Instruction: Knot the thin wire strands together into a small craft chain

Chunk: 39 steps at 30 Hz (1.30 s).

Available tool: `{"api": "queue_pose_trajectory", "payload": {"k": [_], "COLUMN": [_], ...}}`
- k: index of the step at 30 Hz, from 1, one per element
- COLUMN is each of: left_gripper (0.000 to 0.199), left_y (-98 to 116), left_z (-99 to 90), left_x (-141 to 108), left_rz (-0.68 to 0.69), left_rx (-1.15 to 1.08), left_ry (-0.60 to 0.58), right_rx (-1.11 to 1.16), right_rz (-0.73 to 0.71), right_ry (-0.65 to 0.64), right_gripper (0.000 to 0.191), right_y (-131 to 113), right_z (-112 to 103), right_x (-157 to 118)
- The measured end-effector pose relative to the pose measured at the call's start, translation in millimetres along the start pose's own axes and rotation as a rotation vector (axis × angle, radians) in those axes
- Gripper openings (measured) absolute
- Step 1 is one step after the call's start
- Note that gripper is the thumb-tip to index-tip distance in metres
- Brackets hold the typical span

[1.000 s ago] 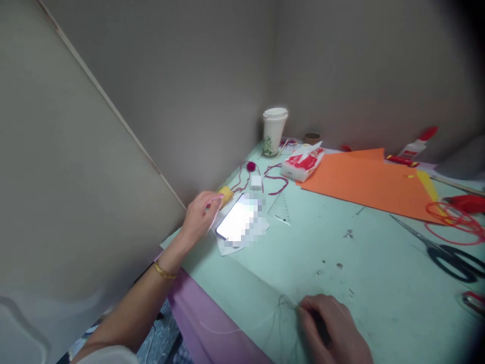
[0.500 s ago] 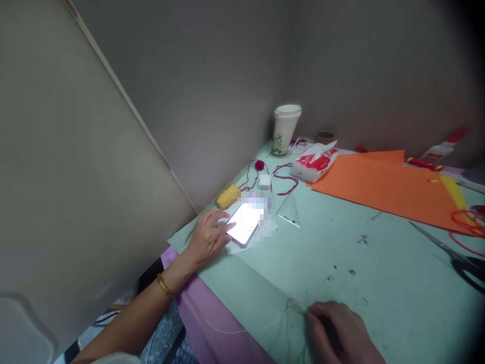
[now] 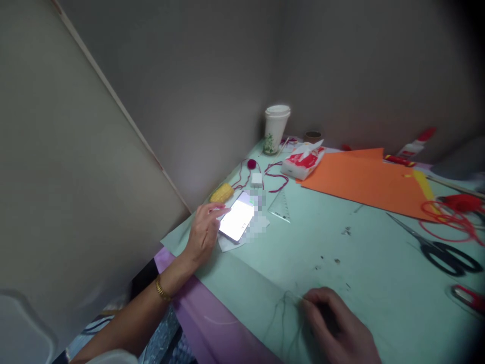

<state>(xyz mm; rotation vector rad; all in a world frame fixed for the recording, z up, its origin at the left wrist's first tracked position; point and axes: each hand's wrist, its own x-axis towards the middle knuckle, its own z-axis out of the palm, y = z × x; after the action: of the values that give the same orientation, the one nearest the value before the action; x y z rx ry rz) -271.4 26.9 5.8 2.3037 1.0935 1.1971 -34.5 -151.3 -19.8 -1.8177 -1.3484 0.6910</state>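
Observation:
A phone with a bright, washed-out screen lies on a piece of white paper. My left hand, a gold bracelet at its wrist, is over the phone's left edge. Its index finger is stretched onto or just above the screen, and the hand holds nothing. Near the front of the green sheet, my right hand pinches thin thread between thumb and index finger. Loose strands of it trail down toward the table edge. Just behind the phone lie a yellow corn-shaped piece and a white charger plug.
A clear set square lies right of the phone. Farther back stand a white cup and a tissue pack. Orange paper, red cord, black scissors and a glue bottle are at the right. Grey partitions enclose the table.
The view has shifted slightly right, bringing more of the scissors and red cord into sight. My left index finger has moved up the phone screen. My right hand keeps its pinch on the thread.

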Motion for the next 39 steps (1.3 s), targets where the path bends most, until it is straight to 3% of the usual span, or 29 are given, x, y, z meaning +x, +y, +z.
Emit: {"api": "queue_pose_trajectory", "payload": {"k": [2, 6, 10, 13, 20, 29, 34, 37, 39], "left_gripper": [0.038, 0.034, 0.033, 0.029, 0.012, 0.009, 0.012, 0.011, 0.014], "left_y": [18.6, 63.4, 102.0, 117.8, 128.0, 126.9, 126.5, 125.5, 123.7], "left_z": [5.9, 25.5, 43.6, 52.2, 56.5, 40.9, 35.6, 32.7, 30.4], "left_x": [1.3, -6.3, -25.0, -38.6, -57.5, -69.4, -73.3, -77.7, -81.6], "left_rz": [0.003, -0.065, -0.147, -0.212, -0.196, -0.122, -0.091, 0.012, 0.169], "left_rx": [-0.074, -0.325, -0.605, -0.631, -0.567, -0.508, -0.484, -0.416, -0.333], "left_ry": [-0.049, -0.261, -0.559, -0.663, -0.581, -0.523, -0.512, -0.408, -0.278], "right_rx": [0.111, 0.329, 0.499, 0.610, 0.726, 0.780, 0.918, 1.018, 1.070], "right_rz": [0.135, 0.239, 0.289, 0.287, 0.269, 0.302, 0.348, 0.373, 0.381], "right_ry": [0.031, 0.021, 0.039, 0.036, 0.031, -0.028, -0.105, -0.121, -0.114], "right_gripper": [0.017, 0.018, 0.018, 0.019, 0.018, 0.017, 0.019, 0.021, 0.020], "right_y": [-9.0, -26.0, -30.9, -28.8, -28.5, -42.9, -50.9, -54.0, -55.7], "right_z": [-3.7, -11.7, -14.9, -14.3, -13.0, -7.4, -3.5, -2.0, -0.9], "right_x": [-1.0, -3.0, -11.1, -20.0, -38.3, -52.2, -57.7, -61.1, -63.0]}}
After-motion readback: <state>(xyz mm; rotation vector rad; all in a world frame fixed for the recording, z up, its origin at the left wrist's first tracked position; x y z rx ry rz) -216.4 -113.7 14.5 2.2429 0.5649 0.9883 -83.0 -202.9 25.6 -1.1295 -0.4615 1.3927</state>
